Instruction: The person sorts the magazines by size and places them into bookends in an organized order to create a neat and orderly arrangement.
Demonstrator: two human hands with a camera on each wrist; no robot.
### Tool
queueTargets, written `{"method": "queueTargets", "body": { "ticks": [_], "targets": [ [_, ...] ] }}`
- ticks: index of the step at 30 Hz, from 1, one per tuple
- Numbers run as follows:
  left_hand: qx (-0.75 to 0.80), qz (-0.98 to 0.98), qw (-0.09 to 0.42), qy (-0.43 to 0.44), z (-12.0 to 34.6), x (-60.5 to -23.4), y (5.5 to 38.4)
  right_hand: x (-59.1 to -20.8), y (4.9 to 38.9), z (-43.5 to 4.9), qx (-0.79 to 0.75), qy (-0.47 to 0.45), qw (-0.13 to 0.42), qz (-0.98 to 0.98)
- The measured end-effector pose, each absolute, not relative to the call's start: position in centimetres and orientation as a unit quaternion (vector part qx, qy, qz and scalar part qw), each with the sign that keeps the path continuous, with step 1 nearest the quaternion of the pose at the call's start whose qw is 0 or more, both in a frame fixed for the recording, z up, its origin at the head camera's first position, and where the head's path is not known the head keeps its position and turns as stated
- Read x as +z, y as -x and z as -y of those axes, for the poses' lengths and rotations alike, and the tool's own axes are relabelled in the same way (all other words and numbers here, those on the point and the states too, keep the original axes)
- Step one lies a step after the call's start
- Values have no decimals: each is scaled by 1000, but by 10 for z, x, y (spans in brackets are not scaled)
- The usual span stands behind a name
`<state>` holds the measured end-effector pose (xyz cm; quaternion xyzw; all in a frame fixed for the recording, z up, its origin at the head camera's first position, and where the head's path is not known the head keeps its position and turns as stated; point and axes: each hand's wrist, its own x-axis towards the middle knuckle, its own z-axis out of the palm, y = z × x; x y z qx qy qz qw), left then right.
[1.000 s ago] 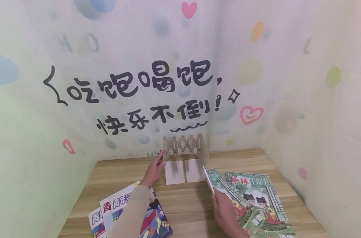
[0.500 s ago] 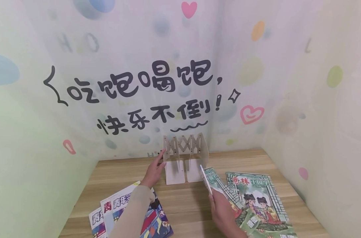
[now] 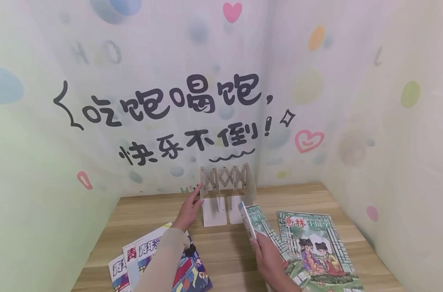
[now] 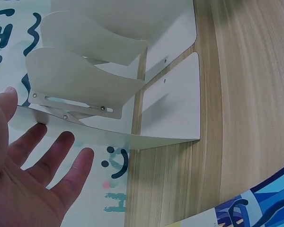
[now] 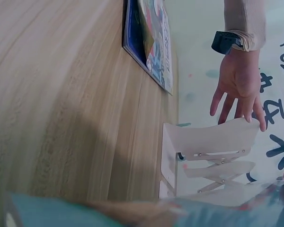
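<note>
A white metal expandable book rack (image 3: 215,213) stands at the back of the table, with upright panels and crossed struts behind. My left hand (image 3: 186,211) touches its left end panel; in the left wrist view the fairly straight fingers (image 4: 80,165) lie along the outer side and another fingertip is at the panel's edge. My right hand (image 3: 270,259) grips a green-covered magazine (image 3: 247,221), tilted, its narrow white edge turned toward me, in front of the rack's right side. In the right wrist view its teal cover (image 5: 52,213) is blurred; most right fingers are hidden.
A similar green magazine (image 3: 321,247) lies flat on the right of the wooden table (image 3: 228,259). Several fanned magazines (image 3: 192,267) with purple lettering lie at the left, partly under my left forearm. A printed curtain (image 3: 163,52) closes off the back and sides.
My right hand has moved a little to the left with the magazine, whose white edge now shows wider. More of the flat magazine is uncovered. The left hand and rack have stayed put.
</note>
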<state>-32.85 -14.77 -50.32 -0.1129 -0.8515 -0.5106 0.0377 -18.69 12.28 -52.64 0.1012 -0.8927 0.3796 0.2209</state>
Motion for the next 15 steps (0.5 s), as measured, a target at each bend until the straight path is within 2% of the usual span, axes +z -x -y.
{"method": "queueTargets", "body": {
  "ticks": [9, 15],
  "targets": [
    [-509, 851, 44, 118, 146, -503, 329, -513, 179, -117, 406, -101, 194, 887],
    [-511, 852, 42, 111, 146, -503, 329, -510, 175, -114, 418, -102, 201, 880]
  ]
}}
